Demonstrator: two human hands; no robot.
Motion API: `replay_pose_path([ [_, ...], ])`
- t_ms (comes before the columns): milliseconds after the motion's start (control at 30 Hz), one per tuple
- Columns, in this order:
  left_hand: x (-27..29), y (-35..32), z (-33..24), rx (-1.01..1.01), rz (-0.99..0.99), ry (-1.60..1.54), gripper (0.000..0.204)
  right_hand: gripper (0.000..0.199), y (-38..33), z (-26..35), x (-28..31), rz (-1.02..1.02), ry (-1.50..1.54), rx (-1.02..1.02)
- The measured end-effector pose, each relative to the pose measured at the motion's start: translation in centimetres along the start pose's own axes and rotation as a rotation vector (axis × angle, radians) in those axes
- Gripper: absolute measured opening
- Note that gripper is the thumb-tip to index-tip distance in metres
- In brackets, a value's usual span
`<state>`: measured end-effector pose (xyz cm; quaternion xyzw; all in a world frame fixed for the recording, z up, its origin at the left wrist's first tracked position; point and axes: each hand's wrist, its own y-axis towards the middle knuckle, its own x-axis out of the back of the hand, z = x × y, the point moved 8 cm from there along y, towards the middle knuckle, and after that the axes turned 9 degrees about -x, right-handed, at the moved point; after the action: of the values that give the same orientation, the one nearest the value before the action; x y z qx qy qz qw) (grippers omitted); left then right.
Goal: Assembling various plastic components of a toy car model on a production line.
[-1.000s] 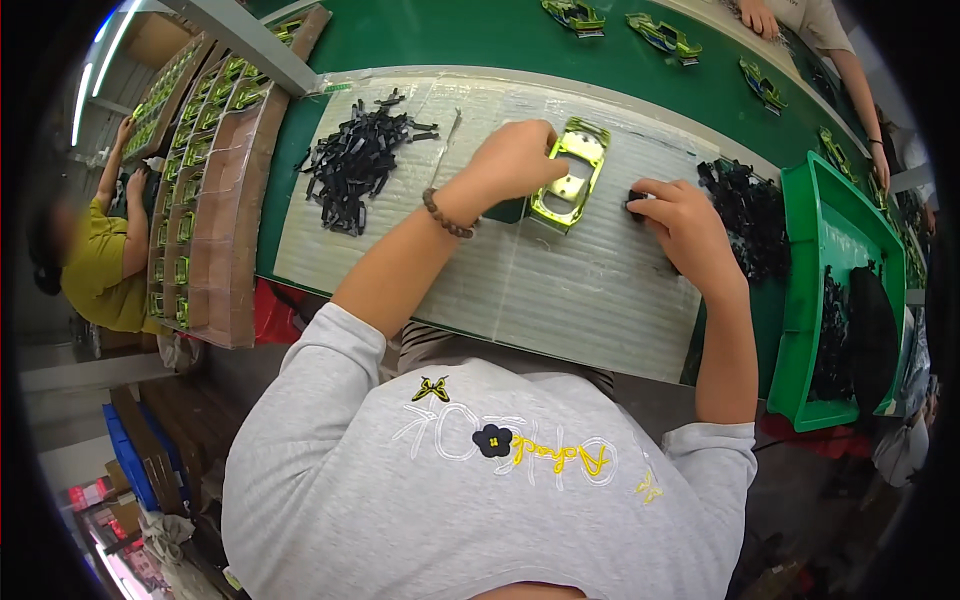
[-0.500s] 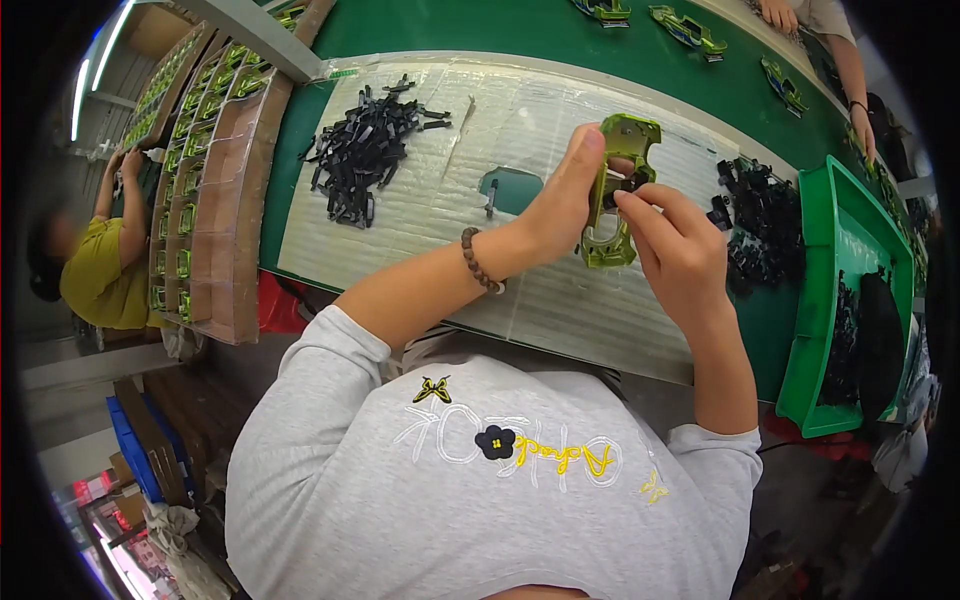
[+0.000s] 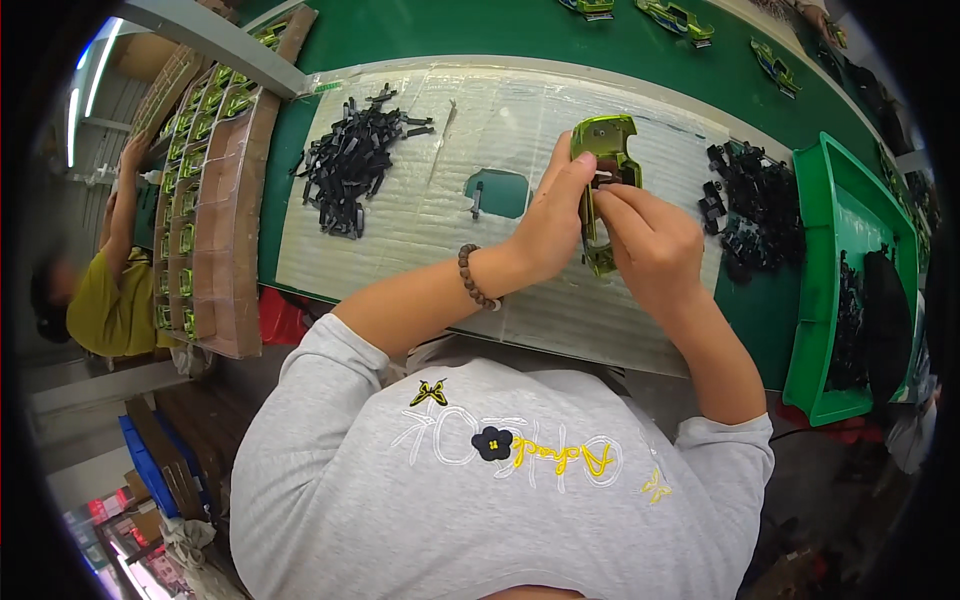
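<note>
A heap of black plastic parts (image 3: 352, 165) lies at the left of the ribbed mat (image 3: 420, 235) on the green worktop (image 3: 480, 30). Above the mat, the left hand (image 3: 555, 220) grips a lime-green toy car shell (image 3: 603, 180), held upright. The right hand (image 3: 652, 245) pinches its edge, fingers curled. Another black pile (image 3: 755, 200) sits beside a green bin (image 3: 830, 260).
</note>
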<state>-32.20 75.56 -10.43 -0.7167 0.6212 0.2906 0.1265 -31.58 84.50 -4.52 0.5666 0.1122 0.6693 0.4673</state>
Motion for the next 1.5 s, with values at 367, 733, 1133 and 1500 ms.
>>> replay_pose_path([
  [367,0.4,-0.3,0.9,0.027,-0.029,-0.03,0.033,0.026,0.2,0.2,0.5,-0.09,-0.215,0.04],
  [733,1.5,0.6,-1.8,-0.053,-0.052,0.323,0.029,0.028,0.2,0.1,0.6,-0.113,-0.141,-0.023],
  [1133,-0.1,-0.2,-2.5,-0.083,0.022,0.458,0.032,0.03,-1.6,-5.1,-3.3,0.217,0.831,-0.797],
  [1500,0.3,0.1,-1.8,-0.094,-0.004,0.482,0.03,0.027,-1.6,-5.5,-3.4,0.116,0.813,-0.807],
])
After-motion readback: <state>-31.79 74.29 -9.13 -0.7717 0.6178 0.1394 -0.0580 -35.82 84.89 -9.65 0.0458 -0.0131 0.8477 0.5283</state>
